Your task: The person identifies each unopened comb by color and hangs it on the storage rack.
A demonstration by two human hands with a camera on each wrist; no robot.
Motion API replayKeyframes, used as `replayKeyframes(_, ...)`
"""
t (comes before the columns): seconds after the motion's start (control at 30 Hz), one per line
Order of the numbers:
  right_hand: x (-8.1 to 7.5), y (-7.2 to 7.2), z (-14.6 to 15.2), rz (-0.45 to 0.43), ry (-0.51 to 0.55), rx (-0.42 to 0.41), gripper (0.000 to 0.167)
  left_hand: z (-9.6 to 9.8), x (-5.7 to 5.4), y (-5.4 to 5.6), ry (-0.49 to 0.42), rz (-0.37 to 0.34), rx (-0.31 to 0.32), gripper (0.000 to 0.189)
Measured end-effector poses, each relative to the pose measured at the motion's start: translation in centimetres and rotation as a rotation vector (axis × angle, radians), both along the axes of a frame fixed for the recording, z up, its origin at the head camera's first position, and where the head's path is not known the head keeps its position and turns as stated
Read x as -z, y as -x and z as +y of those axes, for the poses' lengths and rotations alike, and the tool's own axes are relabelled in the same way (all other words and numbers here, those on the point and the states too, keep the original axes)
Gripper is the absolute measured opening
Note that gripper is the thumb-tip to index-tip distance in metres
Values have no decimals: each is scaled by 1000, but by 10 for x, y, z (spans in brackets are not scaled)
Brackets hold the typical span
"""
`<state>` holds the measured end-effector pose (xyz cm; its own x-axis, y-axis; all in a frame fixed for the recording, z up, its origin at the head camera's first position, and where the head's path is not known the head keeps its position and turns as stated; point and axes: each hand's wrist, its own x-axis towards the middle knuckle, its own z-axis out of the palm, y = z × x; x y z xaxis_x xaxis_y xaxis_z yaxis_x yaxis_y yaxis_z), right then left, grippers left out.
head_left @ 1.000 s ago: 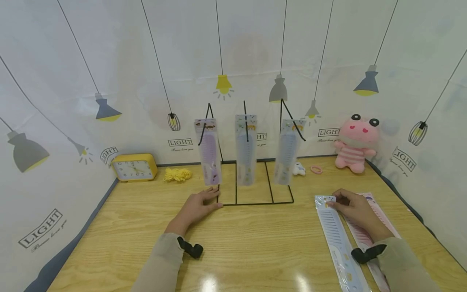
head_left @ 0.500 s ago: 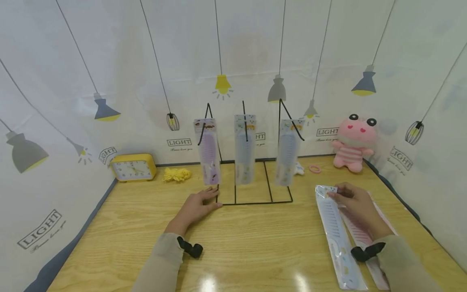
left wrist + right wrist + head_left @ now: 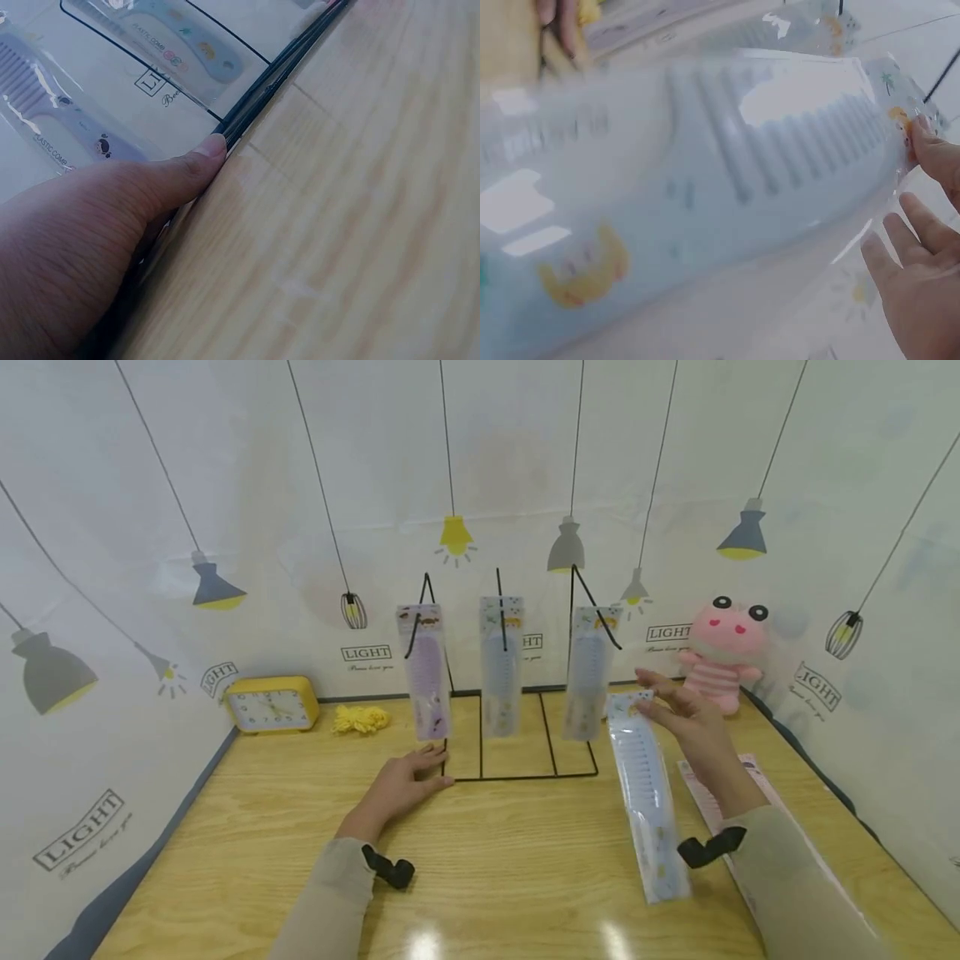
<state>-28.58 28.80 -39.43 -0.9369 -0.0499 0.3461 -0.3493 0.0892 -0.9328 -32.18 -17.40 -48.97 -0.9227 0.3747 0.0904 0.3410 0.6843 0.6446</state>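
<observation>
My right hand (image 3: 693,731) pinches the top end of a clear-packaged blue comb (image 3: 643,785), thumb in front, other fingers spread. In the head view the comb hangs slanting down, right of a black wire rack (image 3: 525,778). My left hand (image 3: 397,793) rests at the rack's front left base corner, fingers extended and thumb (image 3: 208,150) on the front rail. From the rack's hooks hang a purple packaged comb (image 3: 427,681) at left and two blue packaged combs, one in the middle (image 3: 500,681) and one at right (image 3: 587,681).
A pink packaged comb (image 3: 697,785) lies on the wooden table (image 3: 495,868), partly under my right forearm. Along the back stand a yellow alarm clock (image 3: 273,703), a bundle of yellow yarn (image 3: 360,719) and a pink plush toy (image 3: 726,647). A lamp-printed cloth covers the walls.
My right hand has lifted the blue packaged comb off the table and carried it up, leftward and toward the rack. The pink packaged comb stays behind. My left hand has kept its place.
</observation>
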Motion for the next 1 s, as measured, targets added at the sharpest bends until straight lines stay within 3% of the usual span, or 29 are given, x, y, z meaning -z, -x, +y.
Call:
replayKeyframes(0.07, -14, 11, -18, 39, 71, -43, 20, 0, 1, 0, -10, -2, -4, 59)
replayKeyframes(0.23, -32, 33, -50, 94, 183, 59, 19, 4, 6, 0, -17, -15, 11, 60)
replayKeyframes(0.37, -33, 38, -61, 235, 318, 161, 9, 7, 5, -2, -16, -25, 18, 62)
replayKeyframes(0.5, -29, 30, -60, 384, 383, 199, 9, 7, 4, -2, -3, -13, 15, 62)
replayKeyframes(0.67, -25, 2, -54, 547, 275, 273, 13, 7, 0, 0, 13, 0, 21, 60)
replayKeyframes(0.77, -29, -12, -57, 619, 236, 218, 25, 5, -2, 0, 20, 0, 22, 60)
replayKeyframes(0.9, -46, -24, -78, 559, 138, 179, 24, 2, -5, -1, 25, -5, 14, 60)
replayKeyframes(1.0, -61, -27, -101, 465, 8, 222, 13, 0, -4, -2, 23, 0, 8, 59)
